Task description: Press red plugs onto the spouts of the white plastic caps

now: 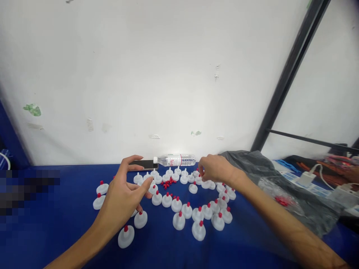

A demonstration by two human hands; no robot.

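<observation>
White caps near curled right hand; left hand spread.

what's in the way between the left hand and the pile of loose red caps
A few white funnel-shaped pieces stand on the blue table between the left hand and the loose red caps; nothing else visible blocks that gap.

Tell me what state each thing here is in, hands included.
Bottle: on its side, cap on
Phone: flat, screen dark
Front white pieces: upright, red-tipped
Some rear white pieces: upright, tips bare
Loose red caps: heaped
Clear bag: red pieces inside
Left hand: fingers spread
Right hand: fingers curled, grip unclear
</observation>
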